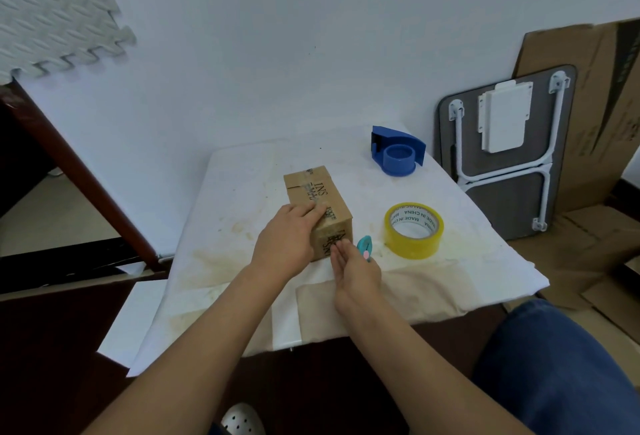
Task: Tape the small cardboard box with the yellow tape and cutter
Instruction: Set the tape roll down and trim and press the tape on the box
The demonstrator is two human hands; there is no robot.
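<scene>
A small brown cardboard box with printed lettering lies closed on the white cloth-covered table. My left hand rests flat on the box's near top and left side, fingers spread over it. My right hand is open, its fingertips touching the box's near end face. A small teal cutter with a pink button lies on the cloth just right of my right hand's fingers. The yellow tape roll lies flat to the right of the box, untouched.
A blue tape dispenser sits at the table's far right. A folded grey table and flattened cardboard lean on the wall at right. A foam mat hangs top left. My knee in jeans is at lower right.
</scene>
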